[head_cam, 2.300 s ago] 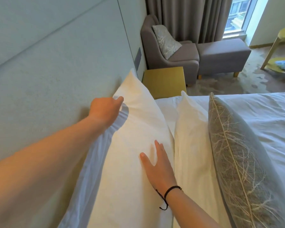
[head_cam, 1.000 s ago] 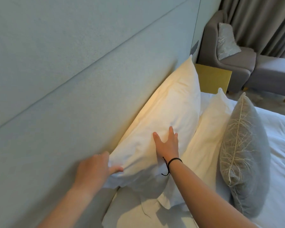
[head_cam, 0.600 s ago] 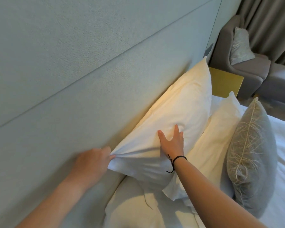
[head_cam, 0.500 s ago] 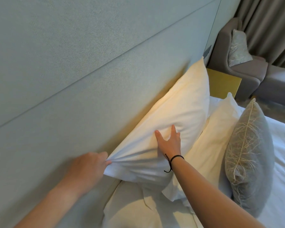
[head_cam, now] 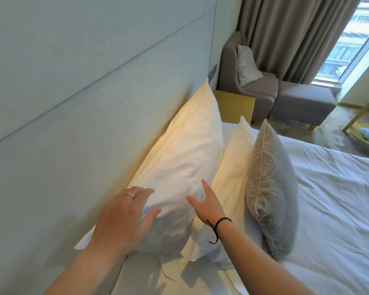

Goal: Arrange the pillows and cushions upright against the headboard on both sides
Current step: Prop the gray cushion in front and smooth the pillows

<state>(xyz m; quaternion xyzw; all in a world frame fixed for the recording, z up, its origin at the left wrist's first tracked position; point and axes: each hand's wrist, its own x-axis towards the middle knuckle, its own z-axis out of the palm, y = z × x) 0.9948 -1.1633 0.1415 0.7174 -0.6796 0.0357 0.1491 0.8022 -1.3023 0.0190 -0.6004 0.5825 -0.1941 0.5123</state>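
We find the large white pillow [head_cam: 185, 165] standing upright against the headboard [head_cam: 83, 107], at the bed's [head_cam: 332, 209] head edge. Our left hand [head_cam: 124, 218] rests on its near end, fingers spread and straight — gripping nothing. Our right hand [head_cam: 207, 204] lies flat on its face, fingers extended. A second white pillow [head_cam: 232, 167] and a grey cushion [head_cam: 271, 188] stand upright just beside it.

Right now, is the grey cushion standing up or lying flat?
Standing up: the grey cushion stands on its edge on the bed, leaning against a white pillow.
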